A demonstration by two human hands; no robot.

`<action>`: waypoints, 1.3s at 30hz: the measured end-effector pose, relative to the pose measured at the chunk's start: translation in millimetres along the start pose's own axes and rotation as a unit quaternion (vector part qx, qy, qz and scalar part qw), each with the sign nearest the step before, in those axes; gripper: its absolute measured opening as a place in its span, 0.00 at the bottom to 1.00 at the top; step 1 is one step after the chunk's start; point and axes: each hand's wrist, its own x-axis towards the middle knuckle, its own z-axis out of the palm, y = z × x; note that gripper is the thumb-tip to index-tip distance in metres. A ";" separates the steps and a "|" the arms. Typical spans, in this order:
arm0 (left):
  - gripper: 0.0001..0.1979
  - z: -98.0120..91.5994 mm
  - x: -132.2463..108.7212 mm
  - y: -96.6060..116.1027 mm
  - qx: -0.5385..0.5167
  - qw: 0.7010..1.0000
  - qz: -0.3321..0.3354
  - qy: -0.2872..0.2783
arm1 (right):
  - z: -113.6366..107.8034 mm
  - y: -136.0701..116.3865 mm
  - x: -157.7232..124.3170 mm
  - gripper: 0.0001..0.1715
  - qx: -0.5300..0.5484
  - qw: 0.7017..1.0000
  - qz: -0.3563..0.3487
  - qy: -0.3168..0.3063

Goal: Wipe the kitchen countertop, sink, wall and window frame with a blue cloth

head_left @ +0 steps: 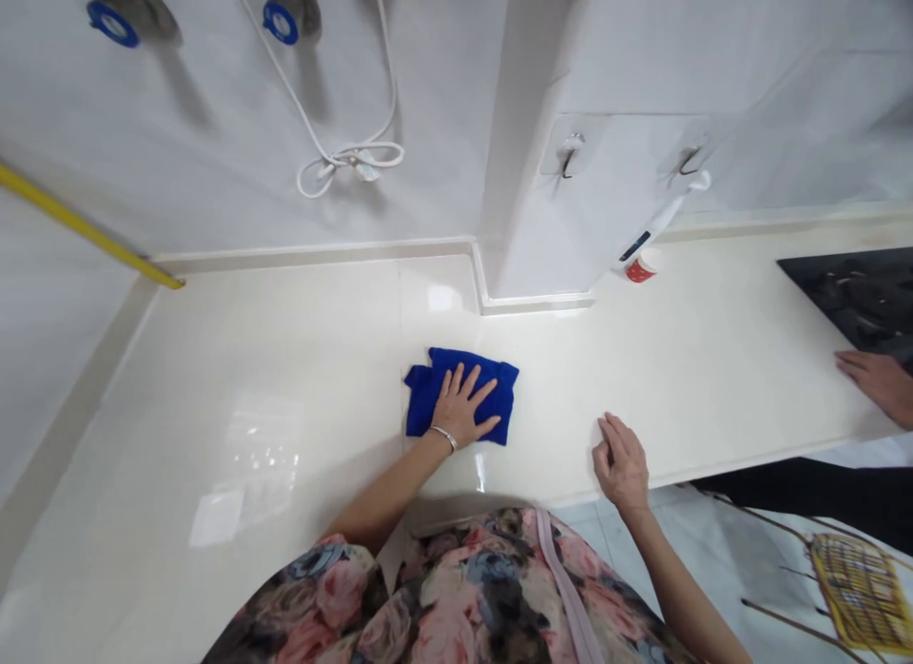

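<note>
A folded blue cloth [422, 407] lies on the glossy cream countertop [342, 360], in front of the wall's jutting corner. My left hand [460, 407] rests flat on top of it, fingers spread, with a silver bracelet at the wrist. Part of the cloth is hidden beneath the palm. To the right, near the counter's front edge, my right hand [622, 462] leans on the bare surface. Its fingers are loosely bent, the thumb sits a little apart, and nothing shows in it.
A red and white cup [644, 264] stands by the wall, with a white stick-like tool [665, 217] near it. At the right are a black stove [866, 298] and another person's hand [879, 383]. A yellow pipe [86, 228], blue-handled valves [281, 23] and a white cord [349, 157] line the walls.
</note>
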 end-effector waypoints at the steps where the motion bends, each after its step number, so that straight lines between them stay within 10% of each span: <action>1: 0.37 -2.8 10.0 -7.1 0.003 1.000 -0.024 0.008 | -1.2 -0.2 0.2 0.30 0.002 1.000 0.001 -0.002; 12: 0.35 -34.0 153.1 -82.6 0.004 0.978 -0.200 0.066 | -10.7 -2.3 -2.7 0.32 0.028 0.998 0.034 -0.044; 24: 0.33 -58.8 258.7 -145.7 0.026 0.985 -0.161 0.060 | -13.4 -8.6 -0.6 0.33 0.018 0.995 0.062 -0.071; 31: 0.33 -62.6 267.4 -133.7 0.031 0.975 -0.200 0.087 | -7.8 -4.4 -3.1 0.35 0.013 0.996 0.049 -0.067; 39: 0.36 -42.7 210.8 -108.2 0.036 0.980 -0.182 0.068 | -1.7 3.9 -1.8 0.32 0.033 0.998 0.033 -0.036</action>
